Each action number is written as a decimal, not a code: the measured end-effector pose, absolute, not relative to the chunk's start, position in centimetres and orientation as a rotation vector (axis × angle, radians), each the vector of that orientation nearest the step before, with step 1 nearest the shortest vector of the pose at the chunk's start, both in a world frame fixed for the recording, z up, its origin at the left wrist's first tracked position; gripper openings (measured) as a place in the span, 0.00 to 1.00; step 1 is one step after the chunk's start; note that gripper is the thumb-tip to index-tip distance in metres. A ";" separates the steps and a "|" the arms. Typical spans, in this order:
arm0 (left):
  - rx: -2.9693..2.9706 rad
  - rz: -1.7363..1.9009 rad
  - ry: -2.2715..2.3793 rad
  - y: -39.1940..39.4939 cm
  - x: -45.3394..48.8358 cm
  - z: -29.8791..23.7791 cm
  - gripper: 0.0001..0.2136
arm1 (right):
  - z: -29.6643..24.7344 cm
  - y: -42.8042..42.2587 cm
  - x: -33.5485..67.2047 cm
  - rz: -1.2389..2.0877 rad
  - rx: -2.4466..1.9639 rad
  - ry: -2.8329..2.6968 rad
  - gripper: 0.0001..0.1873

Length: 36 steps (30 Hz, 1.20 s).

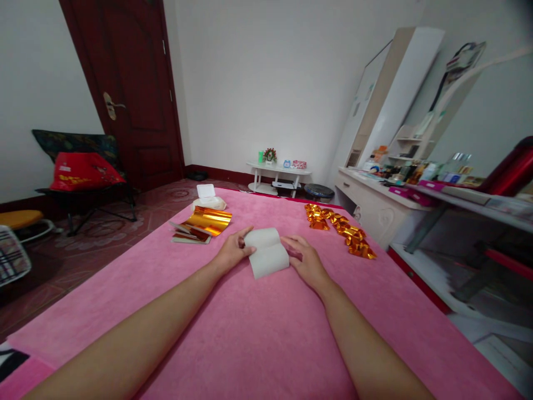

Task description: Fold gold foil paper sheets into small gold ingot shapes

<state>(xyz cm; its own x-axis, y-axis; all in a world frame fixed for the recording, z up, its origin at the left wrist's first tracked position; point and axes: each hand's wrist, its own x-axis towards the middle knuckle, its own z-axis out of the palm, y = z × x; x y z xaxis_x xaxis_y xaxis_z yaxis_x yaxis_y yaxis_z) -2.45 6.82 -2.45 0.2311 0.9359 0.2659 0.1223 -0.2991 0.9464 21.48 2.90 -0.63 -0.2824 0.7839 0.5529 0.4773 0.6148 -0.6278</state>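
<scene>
A white sheet of paper (pixel 266 253), curled over at its far edge, lies on the pink cloth (pixel 250 333) between my hands. My left hand (pixel 234 251) pinches the sheet's left edge with fingers closed on it. My right hand (pixel 305 257) rests at the sheet's right edge, fingers bent against it. A stack of shiny gold foil sheets (pixel 203 223) lies to the far left of my hands. A row of folded gold foil pieces (pixel 341 229) runs along the far right of the cloth.
A white wipes pack (pixel 208 199) sits beyond the foil stack. A dark red door (pixel 133 89) and a chair with a red bag (pixel 83 172) stand at left. A small white table (pixel 277 173) is against the far wall, a cluttered white dresser (pixel 387 189) at right.
</scene>
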 end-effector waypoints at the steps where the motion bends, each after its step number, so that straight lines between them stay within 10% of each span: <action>1: 1.648 1.152 1.003 6.8 -2.4 -2.4 0.37 | -0.6 2.9 21.4 0.409 -0.997 -1.948 0.31; 8: 2.154 1.183 1.303 5.9 -2.0 -2.1 0.36 | -1.2 2.8 21.5 0.358 -0.990 -2.140 0.24; 13: 2.611 0.944 1.069 5.0 -2.6 -0.8 0.15 | -1.6 2.6 21.6 0.575 -0.989 -2.116 0.21; 21: 2.440 0.435 0.625 3.9 -4.2 1.9 0.30 | -1.0 2.2 21.8 0.695 -0.964 -2.121 0.12; 36: 2.340 0.659 0.662 5.0 -4.0 0.0 0.23 | -0.8 2.3 20.8 0.778 -0.979 -1.895 0.12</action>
<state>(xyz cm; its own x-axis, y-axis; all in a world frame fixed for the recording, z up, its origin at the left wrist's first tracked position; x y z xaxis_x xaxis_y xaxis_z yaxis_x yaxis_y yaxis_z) -4.01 5.00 0.00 0.7509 0.5946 0.2874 0.2895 -0.6875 0.6660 20.79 2.31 -0.80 -0.3382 0.8540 0.3954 0.3298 0.5011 -0.8001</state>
